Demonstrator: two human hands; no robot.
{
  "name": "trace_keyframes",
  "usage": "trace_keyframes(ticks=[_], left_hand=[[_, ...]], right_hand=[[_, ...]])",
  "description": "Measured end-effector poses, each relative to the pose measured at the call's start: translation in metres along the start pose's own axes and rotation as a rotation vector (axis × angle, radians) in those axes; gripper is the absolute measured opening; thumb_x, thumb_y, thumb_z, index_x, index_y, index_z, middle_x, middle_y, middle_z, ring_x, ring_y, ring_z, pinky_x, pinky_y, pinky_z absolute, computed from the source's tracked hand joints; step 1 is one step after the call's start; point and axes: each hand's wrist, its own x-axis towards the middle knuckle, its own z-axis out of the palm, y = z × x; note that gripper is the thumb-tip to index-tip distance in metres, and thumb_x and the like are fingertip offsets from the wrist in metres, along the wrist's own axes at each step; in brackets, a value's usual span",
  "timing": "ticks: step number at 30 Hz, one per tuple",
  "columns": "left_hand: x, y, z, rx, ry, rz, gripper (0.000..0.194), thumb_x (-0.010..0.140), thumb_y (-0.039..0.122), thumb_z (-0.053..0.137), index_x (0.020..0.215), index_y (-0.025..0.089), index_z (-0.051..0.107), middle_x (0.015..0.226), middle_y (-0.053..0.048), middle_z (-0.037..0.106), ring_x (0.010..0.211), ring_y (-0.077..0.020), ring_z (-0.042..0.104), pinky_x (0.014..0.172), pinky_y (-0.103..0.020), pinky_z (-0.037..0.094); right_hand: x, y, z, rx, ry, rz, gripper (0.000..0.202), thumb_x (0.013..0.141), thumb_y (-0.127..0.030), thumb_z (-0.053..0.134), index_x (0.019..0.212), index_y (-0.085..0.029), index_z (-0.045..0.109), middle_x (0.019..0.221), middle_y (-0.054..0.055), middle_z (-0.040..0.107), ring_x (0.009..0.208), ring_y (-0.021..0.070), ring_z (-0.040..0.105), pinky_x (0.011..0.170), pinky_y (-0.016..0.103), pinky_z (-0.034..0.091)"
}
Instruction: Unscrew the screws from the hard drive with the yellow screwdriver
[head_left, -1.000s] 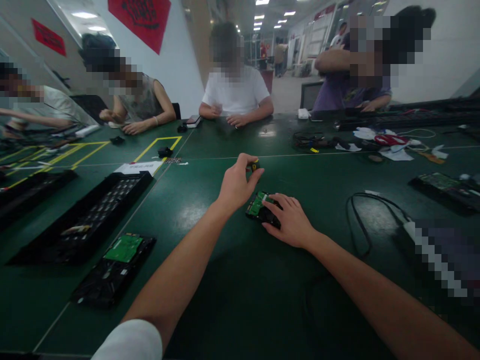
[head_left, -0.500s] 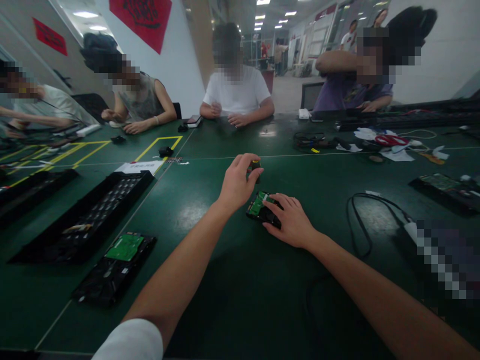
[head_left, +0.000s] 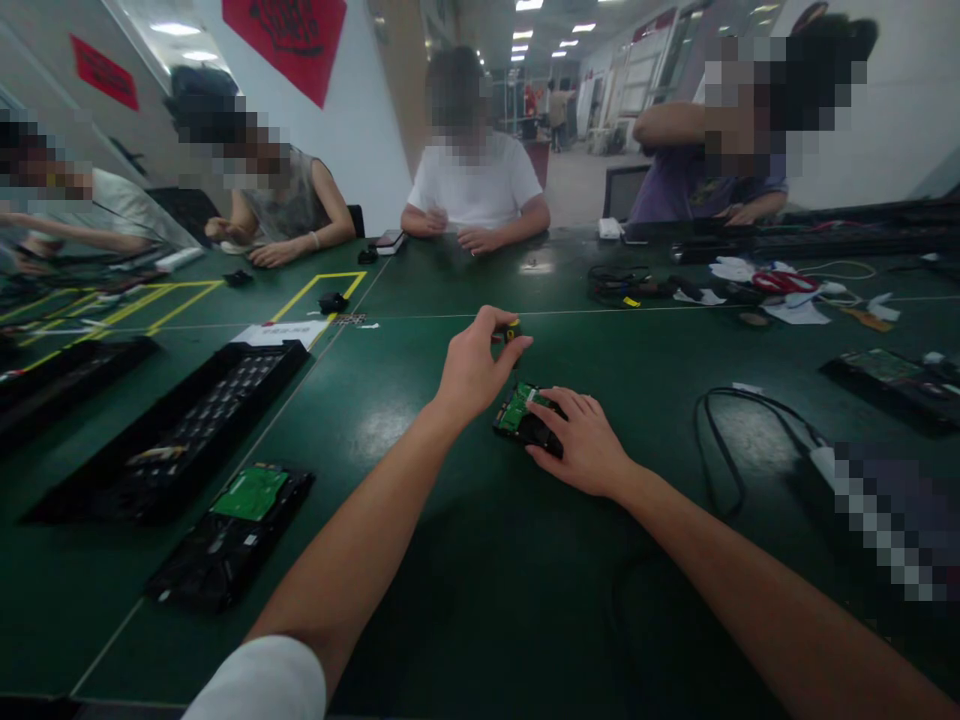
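My left hand [head_left: 480, 362] is raised above the table, thumb and fingertips pinching a small dark block [head_left: 512, 331] with a yellow patch. Just below and right of it, a black hard drive [head_left: 517, 408] with a green circuit board lies board side up on the table. My right hand [head_left: 581, 440] rests over its right part, index finger across the board and thumb at the near edge, holding it. The palm and fingers hide that end. Another black unit with a green board [head_left: 251, 494] lies to the left of my left forearm.
Long black trays [head_left: 217, 410] stand at the left on the green table [head_left: 420, 620]. A black cable [head_left: 701, 430] loops at the right beside a blurred-out device [head_left: 892, 510]. Cables and scraps [head_left: 780, 285] lie at the far right. Several people sit across the table.
The small dark block is turned slightly in my left hand, and its yellow patch shows more. My right hand stays on the hard drive.
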Motion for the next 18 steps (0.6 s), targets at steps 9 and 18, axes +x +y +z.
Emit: trace_keyframes(ticks=[9, 18], left_hand=[[0.0006, 0.0043, -0.0015, -0.011, -0.003, 0.044, 0.024, 0.094, 0.018, 0.075, 0.114, 0.024, 0.063, 0.109, -0.003, 0.069, 0.096, -0.0157, 0.068, 0.087, -0.032, 0.059], [0.0011, 0.0031, -0.0032, 0.022, -0.02, 0.07, 0.029, 0.098, 0.011, 0.065, 0.124, 0.024, 0.067, 0.118, -0.005, 0.072, 0.101, -0.0167, 0.07, 0.093, -0.034, 0.059]], right_hand=[[-0.0002, 0.0005, 0.0002, 0.002, -0.005, -0.002, 0.062, 0.098, -0.054, 0.061, 0.15, -0.02, 0.058, 0.155, 0.02, 0.051, 0.145, 0.0417, 0.044, 0.117, 0.063, 0.035], [-0.0004, -0.0004, -0.0015, 0.008, -0.003, 0.005, 0.06, 0.098, -0.054, 0.06, 0.15, -0.024, 0.057, 0.154, 0.017, 0.052, 0.145, 0.0407, 0.044, 0.117, 0.063, 0.036]])
